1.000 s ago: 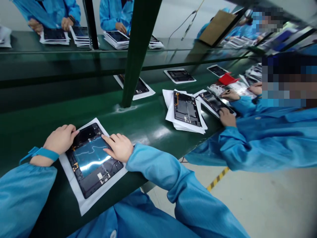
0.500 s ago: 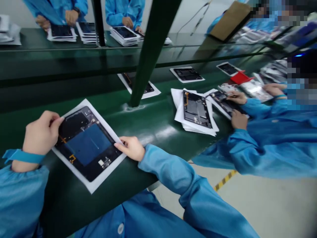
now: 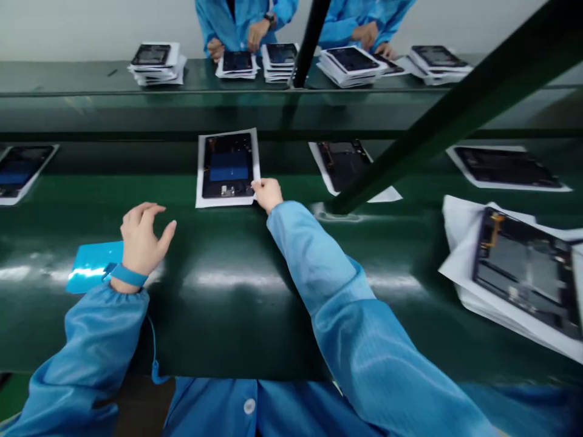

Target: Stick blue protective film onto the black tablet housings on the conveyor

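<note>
A dark tablet-like device (image 3: pixel 230 145) with a blue rectangle in its middle lies on a white sheet (image 3: pixel 201 182), toward the far side of the green table (image 3: pixel 218 340). My right hand (image 3: pixel 268 193) pinches the lower right edge of that sheet, beside the device. Off to the left, my left hand (image 3: pixel 143 237) is raised over the table with fingers apart and nothing between them. A blue band circles its wrist. Behind that wrist, a shiny blue sheet (image 3: pixel 91 261) lies on the table.
A stack of white sheets (image 3: pixel 462 267) bears another open device at the right. More devices lie along the far strip. A green post (image 3: pixel 428 121) slants across the right side. Beyond it, people in blue sleeves work by stacks (image 3: pixel 157 76).
The view has turned left. The device on its sheet has gone from in front of me to the far strip. My left hand has let go of it; my right hand still holds the sheet.
</note>
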{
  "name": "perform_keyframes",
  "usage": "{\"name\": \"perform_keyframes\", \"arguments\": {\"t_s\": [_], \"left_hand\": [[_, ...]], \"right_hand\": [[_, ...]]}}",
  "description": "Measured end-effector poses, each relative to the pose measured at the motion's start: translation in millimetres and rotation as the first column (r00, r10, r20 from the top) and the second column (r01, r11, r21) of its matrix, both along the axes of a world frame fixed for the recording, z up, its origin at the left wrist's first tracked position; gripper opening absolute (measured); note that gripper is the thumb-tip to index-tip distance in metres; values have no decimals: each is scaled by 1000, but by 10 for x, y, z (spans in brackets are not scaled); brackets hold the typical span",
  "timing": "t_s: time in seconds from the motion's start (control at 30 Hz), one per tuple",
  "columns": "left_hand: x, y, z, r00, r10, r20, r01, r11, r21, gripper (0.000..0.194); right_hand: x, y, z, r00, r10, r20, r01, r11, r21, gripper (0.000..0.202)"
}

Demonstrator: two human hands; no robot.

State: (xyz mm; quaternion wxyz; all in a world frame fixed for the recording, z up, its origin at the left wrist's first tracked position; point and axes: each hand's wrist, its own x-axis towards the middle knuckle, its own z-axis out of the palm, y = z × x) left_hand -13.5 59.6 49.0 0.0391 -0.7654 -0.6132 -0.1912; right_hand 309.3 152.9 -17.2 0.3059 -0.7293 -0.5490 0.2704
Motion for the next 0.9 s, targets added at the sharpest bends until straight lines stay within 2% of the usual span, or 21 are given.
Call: {"name": "perform_keyframes", "arguments": {"t_s": [0.07,0.13,0.2,0.3,0.43,0.57,0.67,0.77,0.83,0.9], "left_hand": [[-308,-216,-24,974,192,-117,-196,980,-26,55],[-642,-365,-16,910,359,-208,-385,917,-102,61],[-929,-434,1,889,399,-227,-451,848,-277,59],[-1178,-421,17,923,351,-156,-379,771,-511,46],[-1255,-340,47,940,340,-33,-287,734,-616,44],[-1324,-282,84,934,323,154,-126,700,-703,59],[-1392,-269,126,922,321,216,-84,712,-697,60],[-1343,-341,234,926,335,172,-167,774,-611,40],[-1173,-466,330,929,344,133,-244,844,-478,28],[-887,-636,406,945,300,132,-236,902,-361,24]], "right_hand": [[60,242,33,999,-31,43,33,999,-39,24],[121,325,44,995,-45,85,50,997,-60,18],[165,269,39,990,-59,127,65,997,-51,22],[178,-5,15,982,-65,177,63,998,19,36],[98,-559,-51,985,34,168,-52,993,103,34],[-97,-1089,-108,980,184,80,-194,972,136,28],[-317,-1358,-82,958,285,-23,-278,948,152,24],[-597,-1535,12,906,386,-174,-358,917,174,21],[-813,-1633,99,842,444,-306,-404,895,189,24],[-1028,-1728,188,754,479,-449,-437,876,202,35]]}}
